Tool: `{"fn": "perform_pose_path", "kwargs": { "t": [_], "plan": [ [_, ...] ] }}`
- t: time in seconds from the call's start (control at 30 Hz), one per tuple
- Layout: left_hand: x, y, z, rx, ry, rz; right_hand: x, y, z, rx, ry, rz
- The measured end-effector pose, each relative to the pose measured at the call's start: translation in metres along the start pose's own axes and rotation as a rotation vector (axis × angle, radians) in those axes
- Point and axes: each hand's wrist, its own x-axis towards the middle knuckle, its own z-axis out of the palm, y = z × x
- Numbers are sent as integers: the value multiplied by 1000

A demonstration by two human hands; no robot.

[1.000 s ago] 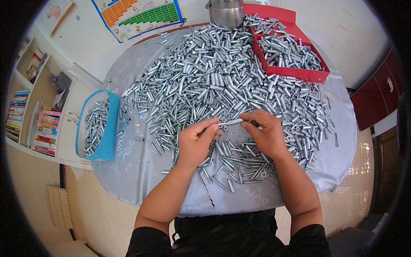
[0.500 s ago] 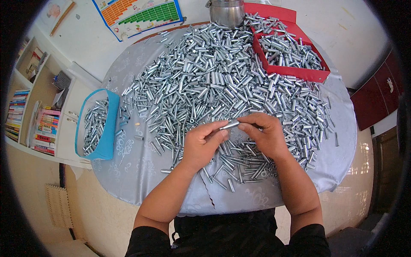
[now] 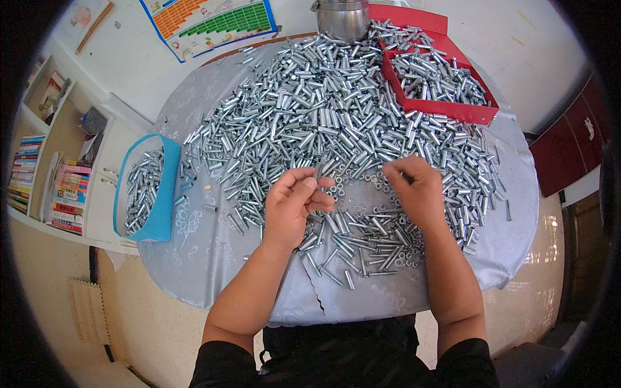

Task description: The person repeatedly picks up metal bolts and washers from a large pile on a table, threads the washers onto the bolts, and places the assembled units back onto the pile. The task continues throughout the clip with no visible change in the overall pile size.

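My left hand [image 3: 291,205] is raised over the near side of the heap, with thumb and index finger pinched on a slim metal bolt [image 3: 318,169] that points away from me. Its other fingers are loosely curled. To the right, my right hand [image 3: 417,189] hovers at the pile with fingers bent and tips close together; whether anything is between them is hidden. Between the hands lie small nuts and washers [image 3: 372,181]. A wide heap of silvery metal sleeves and bolts [image 3: 310,116] spreads beyond them, and long bolts [image 3: 381,255] lie nearer to me.
On the left stands a blue fabric bin [image 3: 169,194] holding metal sleeves. A red box [image 3: 453,116] full of similar pieces sits at the back right, near a steel pot [image 3: 343,22]. A grey cloth [image 3: 213,278] covers the round table. Bookshelves [image 3: 39,168] stand at far left.
My hands have parted from the metal sleeve they both held. The left has drawn slightly left with a metal piece upright in its pinch; the right has moved right and away, to the pile.
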Motion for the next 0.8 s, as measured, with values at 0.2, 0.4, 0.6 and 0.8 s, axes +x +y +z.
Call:
{"fn": "perform_pose_path", "kwargs": {
  "t": [0.2,0.4,0.6,0.8],
  "plan": [
    [1,-6,-2,71,8,9,0,4,4,-464,-176,-289],
    [1,-6,0,115,23,12,-3,2,1,-482,-299,-296],
    [1,-8,-2,146,27,21,-3,2,-1,-313,-274,-242],
    [1,-6,3,196,26,-20,-4,5,5,-342,-277,-295]
  ]
}}
